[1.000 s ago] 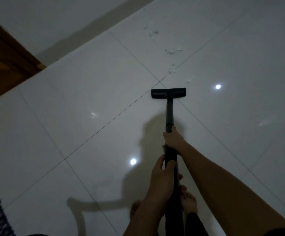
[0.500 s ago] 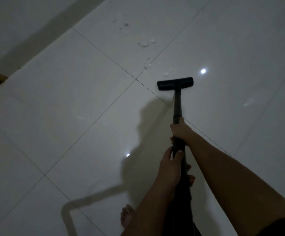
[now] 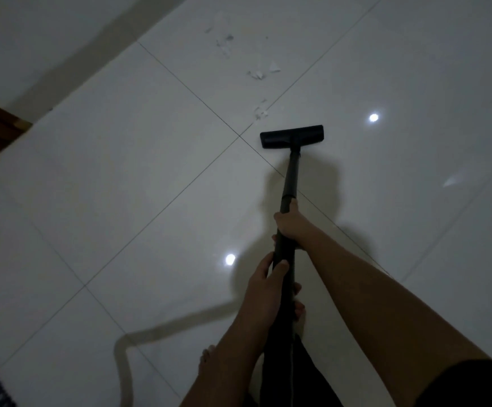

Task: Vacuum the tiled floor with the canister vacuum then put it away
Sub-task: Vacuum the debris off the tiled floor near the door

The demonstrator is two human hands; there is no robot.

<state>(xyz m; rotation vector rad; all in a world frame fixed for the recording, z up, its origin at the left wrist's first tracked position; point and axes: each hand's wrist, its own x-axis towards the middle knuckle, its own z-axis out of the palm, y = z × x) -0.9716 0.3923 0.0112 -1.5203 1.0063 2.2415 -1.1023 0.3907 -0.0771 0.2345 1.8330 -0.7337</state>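
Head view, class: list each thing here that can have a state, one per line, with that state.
Floor nozzle: flat on the tiled floor, just short of the scraps.
Wand: tilted, gripped by both hands.
Right hand: closed on the wand, higher up.
Left hand: closed on the wand, lower down.
Paper scraps: loose, not yet picked up.

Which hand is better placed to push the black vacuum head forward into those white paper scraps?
Right. The right hand grips the black wand farther forward, nearer the black floor head and white scraps; the left hand sits behind.
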